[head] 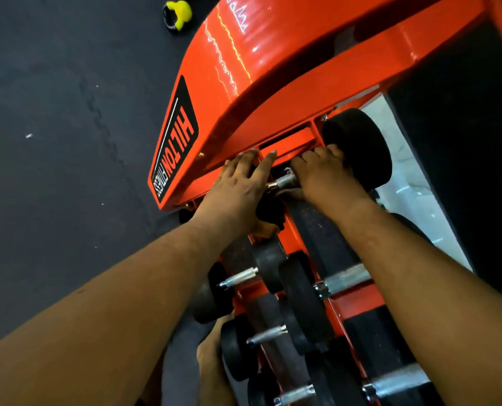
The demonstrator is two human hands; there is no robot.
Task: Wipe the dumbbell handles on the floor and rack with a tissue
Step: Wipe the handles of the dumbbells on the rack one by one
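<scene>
A black dumbbell lies on the top tier of the orange rack, and a short piece of its knurled steel handle shows between my hands. My left hand lies over the dumbbell's left head and holds it, fingers reaching to the rack bar. My right hand is curled round the handle beside the big right head. A small pale scrap sticks out by my right fingers. Whether it is the tissue, I cannot tell.
Several more black dumbbells with steel handles sit on the lower tiers, smaller ones to the left. Dark rubber floor spreads left of the rack, with a yellow kettlebell at the far top. My foot stands by the rack's base.
</scene>
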